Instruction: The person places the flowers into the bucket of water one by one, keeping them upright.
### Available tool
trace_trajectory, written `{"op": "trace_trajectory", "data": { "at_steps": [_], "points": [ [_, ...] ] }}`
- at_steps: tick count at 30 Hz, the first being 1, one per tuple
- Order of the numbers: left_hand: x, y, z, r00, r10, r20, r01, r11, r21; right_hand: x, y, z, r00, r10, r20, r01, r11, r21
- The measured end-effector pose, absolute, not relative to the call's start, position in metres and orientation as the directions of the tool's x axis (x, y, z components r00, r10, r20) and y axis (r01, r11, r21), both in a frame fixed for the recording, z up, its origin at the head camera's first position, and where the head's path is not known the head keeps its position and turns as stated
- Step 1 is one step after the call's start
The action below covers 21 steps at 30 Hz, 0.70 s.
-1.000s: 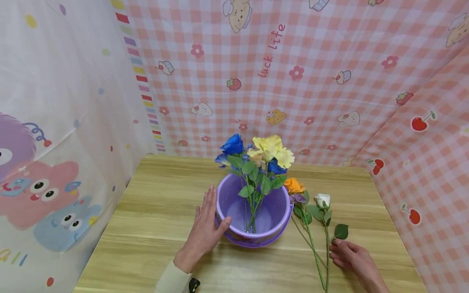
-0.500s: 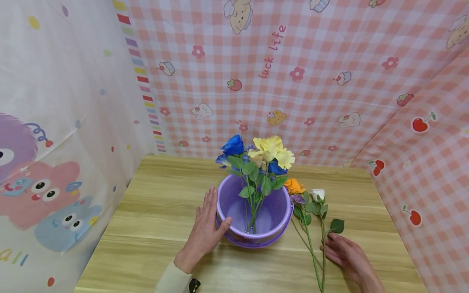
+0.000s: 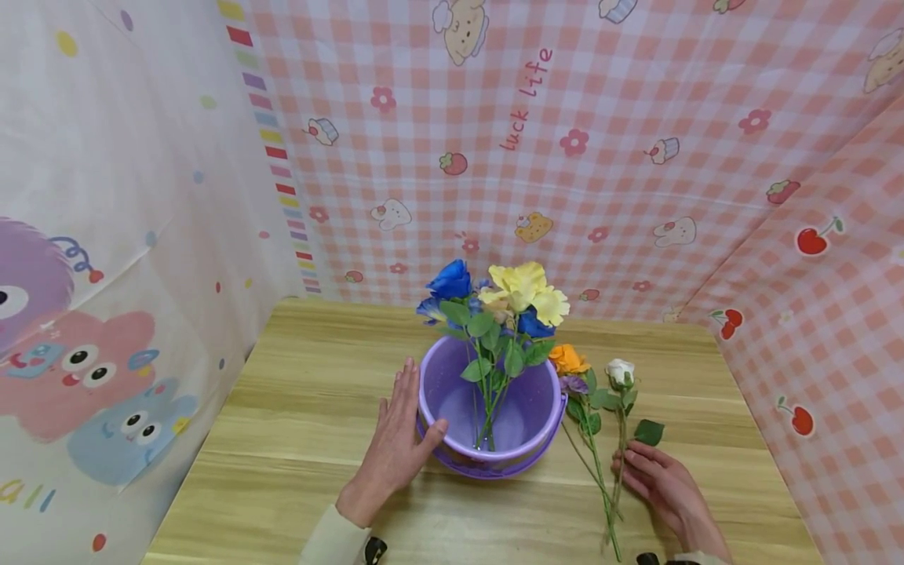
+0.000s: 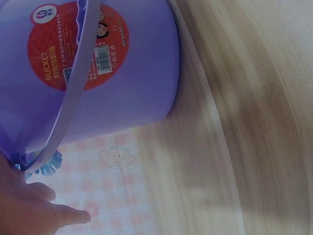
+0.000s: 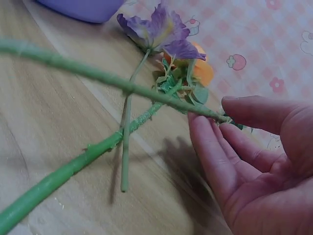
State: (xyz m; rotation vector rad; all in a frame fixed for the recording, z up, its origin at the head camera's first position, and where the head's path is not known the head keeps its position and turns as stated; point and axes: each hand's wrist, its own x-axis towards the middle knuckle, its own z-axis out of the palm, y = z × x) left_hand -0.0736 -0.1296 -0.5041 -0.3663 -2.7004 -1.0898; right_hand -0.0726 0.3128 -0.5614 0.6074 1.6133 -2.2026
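Observation:
A purple bucket (image 3: 438,459) stands mid-table, holding blue and yellow artificial flowers (image 3: 519,286) whose stems lean inside it. My left hand (image 3: 399,428) lies with straight fingers against the bucket's left side, thumb near the rim. In the left wrist view, the bucket (image 4: 142,83) shows a red label and its handle. My right hand (image 3: 660,479) pinches the stem of a white rose (image 3: 621,372). The right wrist view has this stem (image 5: 98,76) between thumb and fingers of my right hand (image 5: 264,161), passing above other stems. The rose's head is out of that view.
An orange flower (image 3: 568,359) and a purple flower (image 3: 574,384) lie on the wooden table (image 3: 304,377) just right of the bucket. Their green stems point toward the table's front. Checked pink cloth (image 3: 395,173) hangs behind and to the right, white printed cloth (image 3: 141,196) at the left.
My right hand has moved left and slightly away from the front edge with the white rose's stem. The rose's head has shifted and turned a little. My left hand stays at the bucket.

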Motion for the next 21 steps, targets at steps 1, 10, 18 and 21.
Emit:
{"op": "trace_trajectory", "data": {
  "at_steps": [1, 10, 18, 21],
  "points": [
    [-0.074, -0.13, -0.504, -0.948, 0.151, 0.28, 0.303, 0.696, 0.65, -0.073, 0.312, -0.561, -0.85, -0.022, -0.527, 0.51, -0.287, -0.811],
    [-0.075, -0.13, -0.506, -0.947, 0.152, 0.284, 0.307, 0.699, 0.646, -0.077, 0.309, -0.56, -0.841, -0.002, -0.541, 0.528, -0.222, -0.819],
    [-0.074, -0.13, -0.505, -0.947, 0.152, 0.284, 0.306, 0.698, 0.647, -0.076, 0.309, -0.555, -0.854, 0.017, -0.52, 0.498, -0.264, -0.826],
    [-0.074, -0.129, -0.505, -0.947, 0.151, 0.283, 0.304, 0.699, 0.647, -0.074, 0.308, -0.55, -0.874, 0.015, -0.486, 0.462, -0.285, -0.84]
  ]
}}
